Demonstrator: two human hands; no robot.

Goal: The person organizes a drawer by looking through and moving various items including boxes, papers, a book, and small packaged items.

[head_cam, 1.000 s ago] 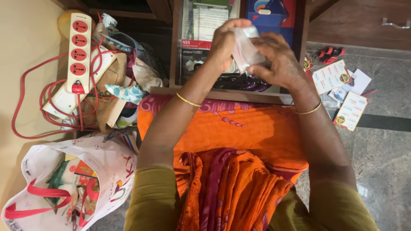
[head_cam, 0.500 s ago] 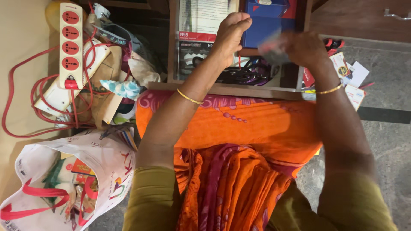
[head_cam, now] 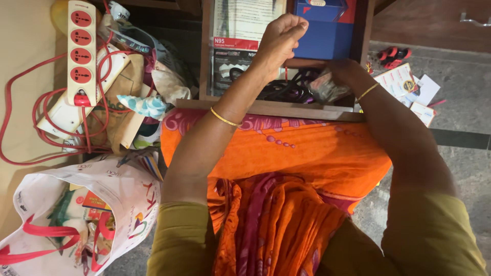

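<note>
Both hands work inside an open wooden drawer [head_cam: 266,108]: the left hand [head_cam: 279,38] is raised over it with fingers curled in a loose fist and nothing visible in its grip, while the right hand [head_cam: 343,71] is lowered to the drawer's right side, closed on a crumpled clear plastic wrapper [head_cam: 327,88]. That wrapper sits just beside a tangle of dark cables [head_cam: 289,91], below a blue box [head_cam: 327,28] — the step in hand appears to be handling the wrapper low in the drawer. Any further movement calls for care — the cables lie touching or nearly touching the wrapper and could snag.
</note>
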